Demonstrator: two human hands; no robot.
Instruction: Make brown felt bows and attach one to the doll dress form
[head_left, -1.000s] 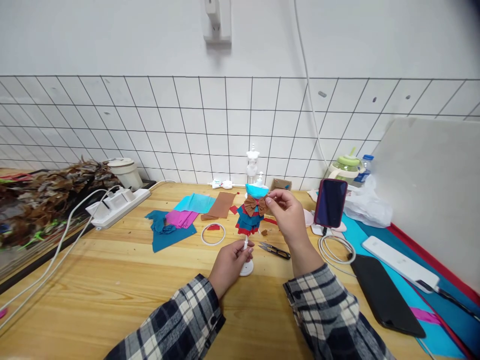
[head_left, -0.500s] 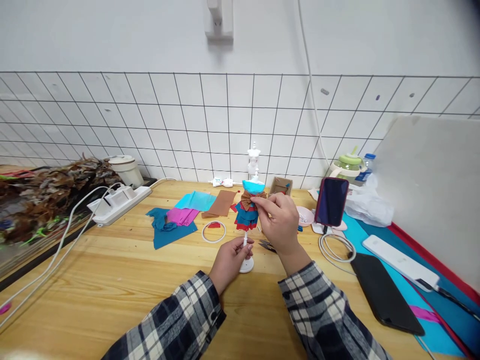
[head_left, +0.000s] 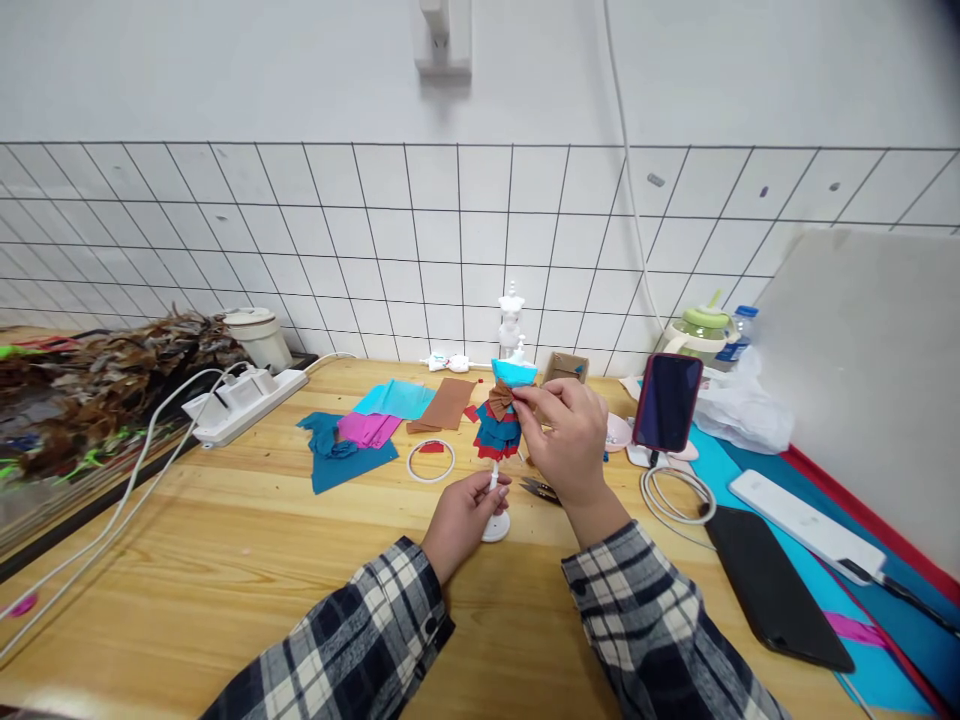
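A small white dress-form stand (head_left: pixel 495 527) stands upright on the wooden table, wearing a little paper dress (head_left: pixel 498 436) with a light blue top and tiered blue and red skirt. My left hand (head_left: pixel 466 515) is closed around the stand's thin pole, just above its round base. At the dress's waist sits a pleated brown bow (head_left: pixel 500 400). The thumb and forefinger of my right hand (head_left: pixel 564 430) pinch the bow's right side. Behind the dress, another white dress form (head_left: pixel 511 315) rises undressed.
Snips (head_left: pixel 540 489) lie right of the stand, a white ring (head_left: pixel 430 461) left of it. Farther left are coloured paper sheets (head_left: pixel 394 399) and a power strip (head_left: pixel 244 405). A propped phone (head_left: pixel 667 402), coiled cable (head_left: pixel 677 497) and black phone-shaped slab (head_left: pixel 776 585) occupy the right.
The whole view has shifted slightly. Both hands keep their grips on the pole and the bow; the dress appears a little more tilted.
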